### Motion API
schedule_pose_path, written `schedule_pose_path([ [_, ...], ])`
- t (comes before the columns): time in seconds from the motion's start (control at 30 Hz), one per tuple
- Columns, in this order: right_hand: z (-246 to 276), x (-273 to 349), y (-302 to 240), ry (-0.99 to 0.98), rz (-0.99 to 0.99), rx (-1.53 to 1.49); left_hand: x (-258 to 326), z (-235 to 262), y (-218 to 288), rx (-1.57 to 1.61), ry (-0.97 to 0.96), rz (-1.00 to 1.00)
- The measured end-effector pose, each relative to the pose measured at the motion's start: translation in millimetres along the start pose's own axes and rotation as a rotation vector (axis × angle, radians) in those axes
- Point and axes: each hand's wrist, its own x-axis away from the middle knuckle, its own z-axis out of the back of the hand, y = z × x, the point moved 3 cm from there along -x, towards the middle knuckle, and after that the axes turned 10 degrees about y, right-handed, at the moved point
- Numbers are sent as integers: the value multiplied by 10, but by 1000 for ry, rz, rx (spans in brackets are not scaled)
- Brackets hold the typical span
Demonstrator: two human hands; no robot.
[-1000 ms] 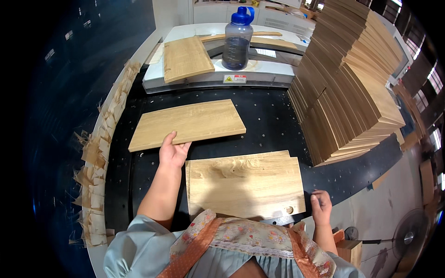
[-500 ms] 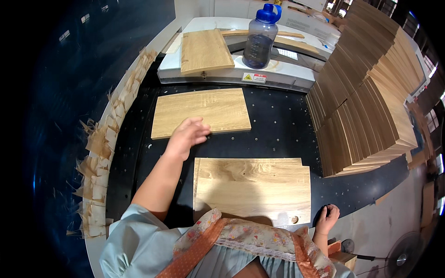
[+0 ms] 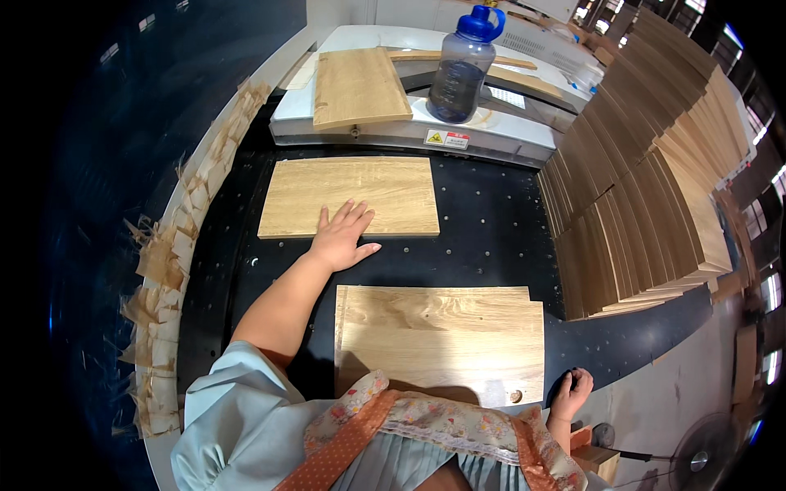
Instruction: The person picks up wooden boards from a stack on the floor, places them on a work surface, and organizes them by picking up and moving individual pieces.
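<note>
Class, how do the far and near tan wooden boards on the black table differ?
The near tan rectangular wooden board has a round mark at lower right; the far tan rectangular wooden board shows none. The far board's top right corner is plain; the near board's is stepped. Both show wood grain and lie flat.

A woodworking workshop, shown by the wood-grain board [image 3: 397, 184], tall panel stack [image 3: 630, 204] and dotted black worktable [image 3: 495, 233]

Left hand [image 3: 340, 243] covers part of the near edge of the far board [image 3: 385, 182]. Near side of the lower board [image 3: 442, 340] partly concealed by the apron [image 3: 450, 421]. Right hand [image 3: 571, 393] curled; grip on any object undetermined. Fan [image 3: 698, 461] cut off by lower edge. Warning label [image 3: 447, 138]: print too small to read.
</note>
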Motion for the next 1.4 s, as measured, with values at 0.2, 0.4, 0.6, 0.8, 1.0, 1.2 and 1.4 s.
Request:
schedule_pose_path([
  [0.2, 18, -9, -46, -31, -39, -3, 22, -26, -12, -2, 57, -29],
  [0.4, 17, -20, -43, -33, -29, 5, 30, -61, -23, -13, 102, -34],
  [0.6, 27, -28, -70, -40, -18, 16, -63, -29, -37, -74, 109, 63],
  [0.8, 32, -20, -47, -47, -29, 22, -240, 37, -431, -93, 37, 285],
  [1.0, 6, 11, 14, -31, -42, 1, -335, 90, -1027, -168, -51, 419],
  [1.2, -23, -6, -20, -52, -51, -9, -464, 145, -518, -39, -81, 314],
  [1.4, 9, -22, -7, -42, -1, -14, -454, -84, -532, 11, -3, 374],
])
